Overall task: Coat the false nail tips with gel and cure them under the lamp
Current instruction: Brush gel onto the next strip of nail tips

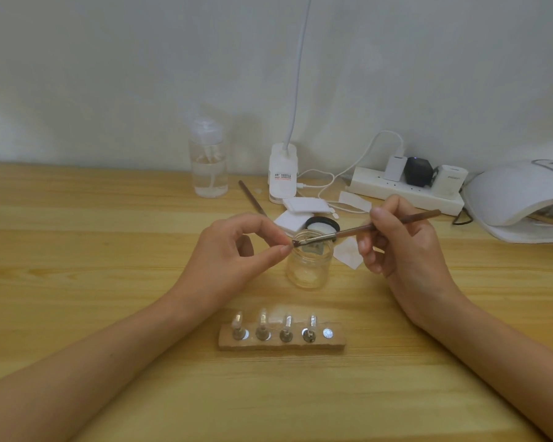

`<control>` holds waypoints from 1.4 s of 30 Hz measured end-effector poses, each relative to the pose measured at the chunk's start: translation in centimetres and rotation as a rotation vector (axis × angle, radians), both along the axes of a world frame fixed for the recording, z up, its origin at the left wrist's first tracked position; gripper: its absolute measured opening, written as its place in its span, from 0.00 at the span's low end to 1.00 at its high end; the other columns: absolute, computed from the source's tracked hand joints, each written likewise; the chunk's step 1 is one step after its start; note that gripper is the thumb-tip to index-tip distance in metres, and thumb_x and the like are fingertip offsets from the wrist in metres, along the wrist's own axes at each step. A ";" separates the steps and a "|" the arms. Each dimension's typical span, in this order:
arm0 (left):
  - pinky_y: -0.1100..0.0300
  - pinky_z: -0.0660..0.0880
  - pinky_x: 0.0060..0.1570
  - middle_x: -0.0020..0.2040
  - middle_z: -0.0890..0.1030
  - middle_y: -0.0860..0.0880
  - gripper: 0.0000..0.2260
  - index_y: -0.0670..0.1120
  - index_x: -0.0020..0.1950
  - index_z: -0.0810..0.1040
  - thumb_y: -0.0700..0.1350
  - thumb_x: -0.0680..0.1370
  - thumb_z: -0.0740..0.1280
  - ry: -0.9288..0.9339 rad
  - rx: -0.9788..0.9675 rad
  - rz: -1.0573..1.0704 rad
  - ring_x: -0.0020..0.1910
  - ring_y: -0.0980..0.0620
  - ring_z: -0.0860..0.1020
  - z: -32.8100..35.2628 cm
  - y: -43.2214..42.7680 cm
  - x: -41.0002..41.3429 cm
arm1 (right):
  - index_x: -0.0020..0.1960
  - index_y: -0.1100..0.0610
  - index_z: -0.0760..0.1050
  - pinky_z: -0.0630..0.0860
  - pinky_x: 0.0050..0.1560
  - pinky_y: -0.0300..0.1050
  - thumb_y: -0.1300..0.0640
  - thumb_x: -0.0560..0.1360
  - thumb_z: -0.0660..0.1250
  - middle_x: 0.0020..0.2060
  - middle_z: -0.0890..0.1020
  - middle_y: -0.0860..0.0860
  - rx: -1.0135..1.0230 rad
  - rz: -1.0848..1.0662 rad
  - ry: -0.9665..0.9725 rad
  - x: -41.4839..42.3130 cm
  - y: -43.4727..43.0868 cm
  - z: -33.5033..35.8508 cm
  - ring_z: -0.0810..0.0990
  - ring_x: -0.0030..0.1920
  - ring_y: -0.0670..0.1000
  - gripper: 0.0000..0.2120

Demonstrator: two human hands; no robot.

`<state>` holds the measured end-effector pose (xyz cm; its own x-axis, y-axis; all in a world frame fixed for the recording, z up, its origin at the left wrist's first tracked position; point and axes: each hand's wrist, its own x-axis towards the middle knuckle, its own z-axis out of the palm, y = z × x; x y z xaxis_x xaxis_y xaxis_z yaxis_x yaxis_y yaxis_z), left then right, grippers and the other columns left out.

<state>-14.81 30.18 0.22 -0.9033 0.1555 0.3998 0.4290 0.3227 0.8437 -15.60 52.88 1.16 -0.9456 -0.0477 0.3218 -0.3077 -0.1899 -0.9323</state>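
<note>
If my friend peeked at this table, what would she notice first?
Probably the two hands in the middle: the right hand holds a thin brown brush over a small clear glass jar, and the left hand pinches at its tip. Nearer, a tan wooden block holds four clear false nail tips in a row; a white domed lamp sits far right.

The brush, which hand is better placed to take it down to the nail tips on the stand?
Right: the right hand grips the brush by its handle, while the left hand only pinches at its bristle end above the jar.
</note>
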 end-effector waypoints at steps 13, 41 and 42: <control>0.69 0.64 0.30 0.40 0.82 0.59 0.05 0.53 0.40 0.83 0.43 0.72 0.75 0.038 0.006 -0.013 0.26 0.56 0.63 -0.2 -0.2 -0.3 | 0.37 0.54 0.69 0.67 0.24 0.35 0.56 0.79 0.64 0.26 0.75 0.50 -0.021 -0.059 -0.040 -0.4 0.2 -0.2 0.71 0.26 0.46 0.12; 0.72 0.62 0.29 0.26 0.73 0.66 0.05 0.53 0.42 0.83 0.43 0.74 0.74 0.111 -0.047 -0.014 0.27 0.57 0.62 -0.1 -0.1 -0.3 | 0.33 0.49 0.72 0.68 0.25 0.35 0.51 0.76 0.65 0.27 0.76 0.50 -0.045 0.048 -0.047 -0.8 0.0 0.0 0.72 0.26 0.45 0.13; 0.73 0.62 0.29 0.26 0.73 0.66 0.05 0.53 0.42 0.82 0.43 0.74 0.74 0.111 -0.049 -0.011 0.27 0.57 0.62 -0.1 0.0 -0.3 | 0.33 0.48 0.73 0.69 0.25 0.35 0.50 0.75 0.66 0.27 0.76 0.50 -0.030 0.055 -0.043 -0.8 -0.1 0.0 0.72 0.26 0.45 0.12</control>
